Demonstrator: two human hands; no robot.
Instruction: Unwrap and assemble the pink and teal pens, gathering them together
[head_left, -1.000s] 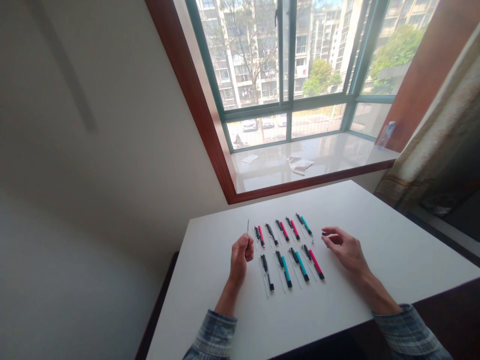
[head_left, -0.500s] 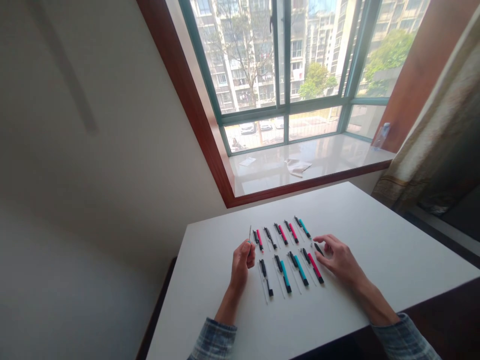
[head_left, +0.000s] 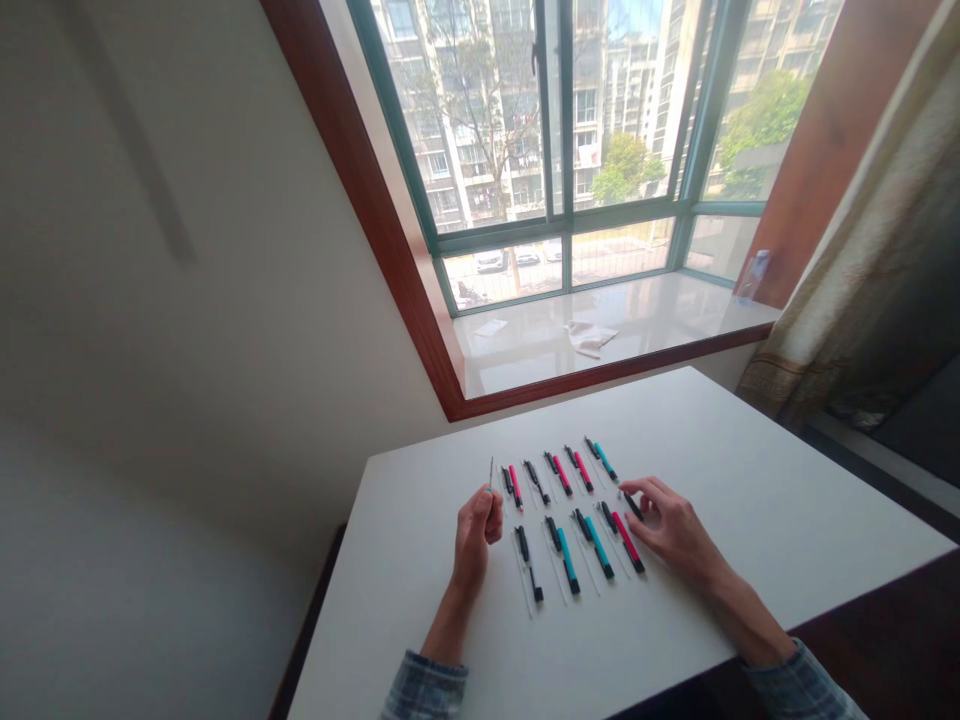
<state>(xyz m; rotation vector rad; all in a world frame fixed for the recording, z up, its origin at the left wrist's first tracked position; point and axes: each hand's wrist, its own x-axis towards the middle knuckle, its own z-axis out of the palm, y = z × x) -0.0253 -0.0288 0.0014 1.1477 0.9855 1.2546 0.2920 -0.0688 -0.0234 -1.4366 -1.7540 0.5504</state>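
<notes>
My left hand (head_left: 474,530) is closed in a fist around a slim pen part (head_left: 491,473), whose thin tip points up; the rest is hidden in the fingers. Thumb and fingers of my right hand (head_left: 679,530) are curled about a black pen part (head_left: 634,505) at the right end of the rows. Between the hands lie disassembled pens in two rows. Among them are a pink barrel (head_left: 628,542) and a teal barrel (head_left: 599,547) in the near row, and another teal barrel (head_left: 606,461) in the far row. Black parts and thin white refills lie alongside.
The pens lie on a white table (head_left: 757,480) against the wall. Behind it is a window sill (head_left: 510,365) bearing a crumpled white sheet (head_left: 591,337) and a clear bottle (head_left: 753,277). A curtain (head_left: 817,300) hangs at the right.
The right thumb and fingers have come closer around the black pen part. My left hand keeps its grip, and the whole view has shifted slightly.
</notes>
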